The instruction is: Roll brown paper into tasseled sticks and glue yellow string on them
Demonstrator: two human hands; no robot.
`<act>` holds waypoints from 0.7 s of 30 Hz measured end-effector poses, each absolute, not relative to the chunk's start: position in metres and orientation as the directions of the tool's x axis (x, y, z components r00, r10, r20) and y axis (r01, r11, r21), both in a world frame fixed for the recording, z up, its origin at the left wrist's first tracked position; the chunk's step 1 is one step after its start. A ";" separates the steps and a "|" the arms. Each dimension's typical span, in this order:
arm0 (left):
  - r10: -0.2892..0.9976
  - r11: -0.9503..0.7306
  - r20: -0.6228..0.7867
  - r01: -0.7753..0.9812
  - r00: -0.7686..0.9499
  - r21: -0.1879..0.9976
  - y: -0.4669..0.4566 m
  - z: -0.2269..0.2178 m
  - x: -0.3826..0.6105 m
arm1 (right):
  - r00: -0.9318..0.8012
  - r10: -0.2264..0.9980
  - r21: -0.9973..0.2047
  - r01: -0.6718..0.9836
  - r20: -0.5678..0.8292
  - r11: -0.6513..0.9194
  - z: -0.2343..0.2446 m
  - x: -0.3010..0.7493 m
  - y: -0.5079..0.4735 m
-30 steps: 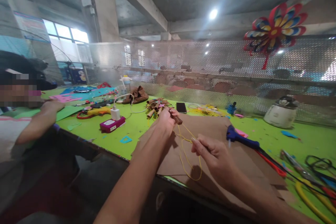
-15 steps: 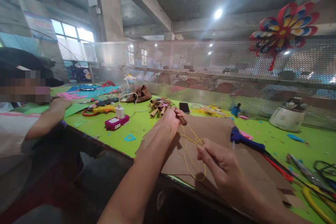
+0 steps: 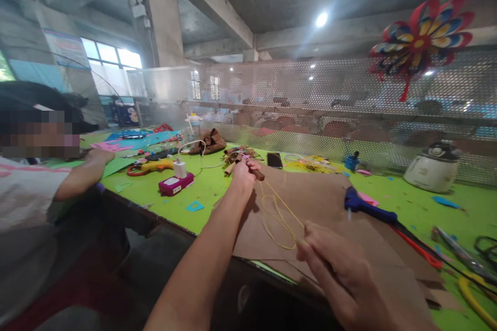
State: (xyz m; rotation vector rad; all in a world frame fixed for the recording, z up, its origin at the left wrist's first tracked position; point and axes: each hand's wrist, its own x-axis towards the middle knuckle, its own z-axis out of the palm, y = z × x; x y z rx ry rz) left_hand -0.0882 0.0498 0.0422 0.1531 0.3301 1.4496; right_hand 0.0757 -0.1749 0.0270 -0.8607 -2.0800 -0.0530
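My left hand [image 3: 244,175] is stretched out over the green table [image 3: 209,191], closed around a small brown paper roll [image 3: 258,174]. A thin yellow string [image 3: 278,212] runs from that roll back to my right hand [image 3: 336,264], which pinches its near end. The string loops loosely above a large brown paper sheet [image 3: 310,207]. Beyond my left hand lies a bundle of brown paper rolls [image 3: 236,155].
A blue glue gun [image 3: 367,204] lies on the brown sheet at right, with cables and tools [image 3: 458,256] past it. A white rice cooker [image 3: 430,168], a black phone [image 3: 274,160] and a pink power bank with charger [image 3: 176,181] stand around. A person [image 3: 34,191] sits at left.
My left hand has reached farther out with the roll. My right hand has drawn back toward me and lower, pulling the yellow string longer and tighter between them.
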 end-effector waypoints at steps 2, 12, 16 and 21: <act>0.984 0.128 -0.157 -0.945 0.083 0.301 0.053 0.041 -0.086 | -0.400 0.531 -0.223 0.603 0.747 0.766 0.030 0.079 -0.178; 0.976 0.157 -0.188 -0.944 0.105 0.291 0.049 0.043 -0.082 | -0.197 0.237 -0.075 0.597 0.951 0.799 0.017 0.102 -0.185; 0.985 0.142 -0.135 -0.945 0.107 0.293 0.044 0.046 -0.081 | -0.262 0.642 -0.382 0.623 0.720 0.683 0.045 0.123 -0.184; 0.987 0.145 0.020 -0.934 0.160 0.325 0.036 0.052 -0.075 | 0.168 0.564 -0.446 0.800 0.808 0.401 0.046 0.184 -0.124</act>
